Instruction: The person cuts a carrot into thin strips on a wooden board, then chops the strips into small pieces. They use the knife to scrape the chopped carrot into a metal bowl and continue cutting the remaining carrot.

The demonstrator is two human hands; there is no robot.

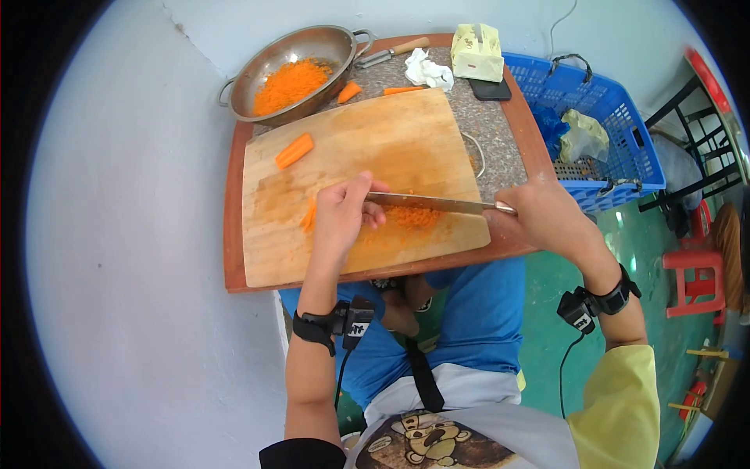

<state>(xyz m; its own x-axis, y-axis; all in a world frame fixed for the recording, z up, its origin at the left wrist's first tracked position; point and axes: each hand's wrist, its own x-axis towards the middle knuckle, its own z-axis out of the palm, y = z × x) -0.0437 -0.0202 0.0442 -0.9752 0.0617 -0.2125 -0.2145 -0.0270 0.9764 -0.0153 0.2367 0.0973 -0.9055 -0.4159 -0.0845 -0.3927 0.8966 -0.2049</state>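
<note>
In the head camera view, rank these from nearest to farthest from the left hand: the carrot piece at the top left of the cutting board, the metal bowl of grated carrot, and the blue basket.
From the left hand:
1. Carrot piece, just beyond the hand on the cutting board, up and left.
2. Metal bowl, past the board's far left corner.
3. Blue basket, far off to the right, beside the table.

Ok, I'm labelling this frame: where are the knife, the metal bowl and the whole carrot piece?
knife (426, 203), head view, middle of the blade.
metal bowl (269, 59), head view, bare inner wall.
carrot piece (294, 150), head view, its middle, on the board.
</note>
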